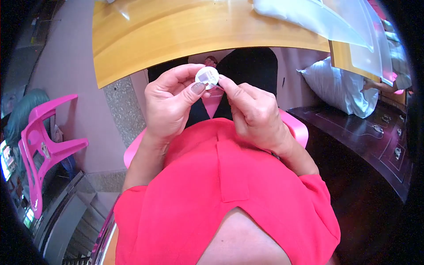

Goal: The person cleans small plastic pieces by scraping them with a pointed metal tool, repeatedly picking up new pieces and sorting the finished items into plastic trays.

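Tabletop (pixel 185 31): yellow-brown wood, glossy finish. On it: translucent plastic sheeting (pixel 309 20), loose, toward the right edge and hanging past it. Dark surface (pixel 353 132): glossy, pale decorative motifs. On it: white sack (pixel 340 86), bulging, toward the far edge.

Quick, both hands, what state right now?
Left hand: closed, holding the white disc between thumb and fingers.
Right hand: closed, fingertips at the disc's right edge; whether it grips anything can't be told.

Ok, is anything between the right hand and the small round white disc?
Nothing visible: the bare right hand is at the right edge of the round white disc, while the bare left hand holds its left side.
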`<control>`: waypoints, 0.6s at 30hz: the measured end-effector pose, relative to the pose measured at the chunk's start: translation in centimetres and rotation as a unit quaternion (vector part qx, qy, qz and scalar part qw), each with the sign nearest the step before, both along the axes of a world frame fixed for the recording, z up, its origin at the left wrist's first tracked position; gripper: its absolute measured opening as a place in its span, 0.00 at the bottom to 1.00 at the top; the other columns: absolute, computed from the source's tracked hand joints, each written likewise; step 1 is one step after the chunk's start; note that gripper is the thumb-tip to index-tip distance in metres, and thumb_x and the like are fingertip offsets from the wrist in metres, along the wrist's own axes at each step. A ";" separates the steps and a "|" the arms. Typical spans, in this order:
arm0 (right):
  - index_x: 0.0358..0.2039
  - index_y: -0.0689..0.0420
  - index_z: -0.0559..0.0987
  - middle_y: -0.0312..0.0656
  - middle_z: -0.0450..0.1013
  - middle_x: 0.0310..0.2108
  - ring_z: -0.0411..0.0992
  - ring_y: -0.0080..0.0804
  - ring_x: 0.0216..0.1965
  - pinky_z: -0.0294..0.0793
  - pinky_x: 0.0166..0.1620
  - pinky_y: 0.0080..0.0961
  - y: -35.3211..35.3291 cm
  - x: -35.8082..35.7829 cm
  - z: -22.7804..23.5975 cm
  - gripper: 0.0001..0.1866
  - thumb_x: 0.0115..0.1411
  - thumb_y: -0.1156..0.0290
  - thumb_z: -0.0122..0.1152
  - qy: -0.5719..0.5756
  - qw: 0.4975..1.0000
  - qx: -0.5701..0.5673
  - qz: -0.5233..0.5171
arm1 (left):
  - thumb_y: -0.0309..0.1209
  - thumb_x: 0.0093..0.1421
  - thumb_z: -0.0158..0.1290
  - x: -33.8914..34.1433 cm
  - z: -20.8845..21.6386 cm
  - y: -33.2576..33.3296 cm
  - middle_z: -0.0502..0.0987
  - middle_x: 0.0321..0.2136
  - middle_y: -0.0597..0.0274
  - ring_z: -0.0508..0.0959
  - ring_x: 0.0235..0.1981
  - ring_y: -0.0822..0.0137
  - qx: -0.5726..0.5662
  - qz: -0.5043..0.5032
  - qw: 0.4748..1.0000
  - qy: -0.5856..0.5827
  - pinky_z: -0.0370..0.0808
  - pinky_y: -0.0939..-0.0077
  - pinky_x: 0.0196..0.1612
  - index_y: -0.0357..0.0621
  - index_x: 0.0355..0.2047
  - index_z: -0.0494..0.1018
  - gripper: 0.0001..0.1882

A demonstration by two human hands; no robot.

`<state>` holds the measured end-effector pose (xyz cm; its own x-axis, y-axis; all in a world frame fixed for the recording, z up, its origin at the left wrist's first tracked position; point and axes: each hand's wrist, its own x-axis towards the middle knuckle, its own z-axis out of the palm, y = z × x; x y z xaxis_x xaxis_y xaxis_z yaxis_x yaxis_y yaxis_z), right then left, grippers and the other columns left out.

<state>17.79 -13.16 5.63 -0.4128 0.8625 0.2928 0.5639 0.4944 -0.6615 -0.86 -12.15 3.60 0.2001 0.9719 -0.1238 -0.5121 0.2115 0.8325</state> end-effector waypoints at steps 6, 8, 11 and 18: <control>0.46 0.66 0.73 0.45 0.66 0.19 0.70 0.40 0.20 0.71 0.23 0.34 0.0 0.0 0.1 0.22 0.47 0.80 0.56 -0.013 1.000 -0.007 0.012 | 0.23 0.57 0.54 0.1 0.1 -0.1 0.76 0.41 0.49 0.78 0.38 0.62 0.013 0.002 1.000 0.013 0.77 0.73 0.39 0.31 0.47 0.70 0.17; 0.46 0.66 0.73 0.45 0.66 0.19 0.70 0.40 0.20 0.71 0.23 0.34 0.1 -0.1 0.1 0.22 0.47 0.80 0.56 -0.014 1.000 -0.008 0.013 | 0.23 0.57 0.54 0.1 0.1 -0.1 0.76 0.41 0.49 0.78 0.37 0.62 0.013 -0.003 1.000 0.012 0.77 0.73 0.39 0.31 0.47 0.70 0.17; 0.46 0.66 0.72 0.45 0.66 0.19 0.70 0.41 0.20 0.71 0.23 0.34 0.1 -0.2 0.0 0.22 0.48 0.80 0.56 0.000 1.000 -0.017 0.016 | 0.18 0.57 0.53 -0.1 -0.2 -0.2 0.76 0.40 0.51 0.78 0.40 0.66 0.005 -0.005 1.000 -0.019 0.78 0.75 0.43 0.29 0.47 0.70 0.16; 0.48 0.63 0.72 0.48 0.69 0.21 0.71 0.43 0.22 0.71 0.25 0.34 0.4 -0.5 0.2 0.22 0.49 0.84 0.56 0.092 0.992 -0.086 0.029 | 0.22 0.59 0.53 -0.4 -0.8 -0.4 0.76 0.41 0.50 0.77 0.40 0.64 -0.010 -0.014 0.999 -0.031 0.76 0.72 0.43 0.31 0.49 0.68 0.18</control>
<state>17.32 -12.76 5.80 -0.4157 0.8829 0.2184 0.4000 0.3931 -0.8279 -1.31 -12.60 2.83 0.2352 0.9632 -0.1298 -0.5555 0.2428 0.7953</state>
